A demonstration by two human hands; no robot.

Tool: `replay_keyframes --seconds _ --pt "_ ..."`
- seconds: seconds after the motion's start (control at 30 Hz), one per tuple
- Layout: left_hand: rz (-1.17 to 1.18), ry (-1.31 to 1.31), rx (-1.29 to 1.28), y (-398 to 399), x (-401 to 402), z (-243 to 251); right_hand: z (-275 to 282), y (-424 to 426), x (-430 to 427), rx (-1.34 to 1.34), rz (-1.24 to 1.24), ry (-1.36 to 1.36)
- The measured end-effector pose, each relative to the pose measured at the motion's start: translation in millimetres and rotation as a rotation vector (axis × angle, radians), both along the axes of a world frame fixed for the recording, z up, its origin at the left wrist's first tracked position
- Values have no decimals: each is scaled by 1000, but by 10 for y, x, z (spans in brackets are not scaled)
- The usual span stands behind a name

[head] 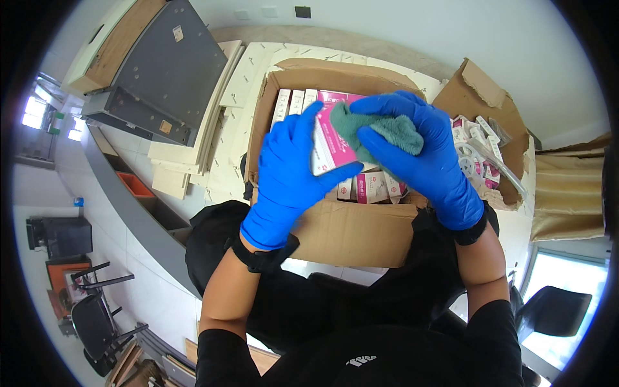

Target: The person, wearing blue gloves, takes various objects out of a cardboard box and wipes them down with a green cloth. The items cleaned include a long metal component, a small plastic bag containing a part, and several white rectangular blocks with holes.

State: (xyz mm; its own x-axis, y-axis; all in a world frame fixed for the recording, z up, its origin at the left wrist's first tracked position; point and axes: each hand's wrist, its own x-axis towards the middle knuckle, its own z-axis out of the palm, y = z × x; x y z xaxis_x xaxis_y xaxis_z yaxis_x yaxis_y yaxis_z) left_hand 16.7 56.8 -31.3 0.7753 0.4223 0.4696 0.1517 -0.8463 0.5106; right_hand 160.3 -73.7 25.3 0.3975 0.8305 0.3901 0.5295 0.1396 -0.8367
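In a blue glove, my left hand [295, 169] grips a small pink and white printed carton [333, 140] by its left side. My gloved right hand [416, 140] clasps a bunched green cloth [394, 133], which lies against the carton's upper right face. Both hands are above an open cardboard box [353, 227] in front of me. Inside it, white cartons [296, 101] stand in a row at the far left. More pink and white cartons [372, 187] sit along the near side. My hands and the held carton hide much of the box's middle.
A second open cardboard box [517, 140] at the right holds jumbled small cartons and a white reel [466, 157]. Pale boards [232, 140] lie under and beside the boxes. A grey cabinet piece [159, 72] stands at the left. Black chairs [94, 314] are at both sides.
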Motion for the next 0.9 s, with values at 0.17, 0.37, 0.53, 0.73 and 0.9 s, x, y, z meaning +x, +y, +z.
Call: replay_keyframes --seconds 0.17,0.37,0.53,0.73,0.9 --pt "75 -94 -18 242 -44 -38 14 -44 -33 59 66 140" --pt "185 97 -249 321 -21 -117 144 -230 463 121 -309 550" --pt "138 420 62 321 70 -355 126 -308 491 152 -384 698" --pt "63 48 363 162 523 -214 175 -405 565 206 -311 654" --pt "-405 452 266 54 531 -757 292 -350 586 265 -342 842"
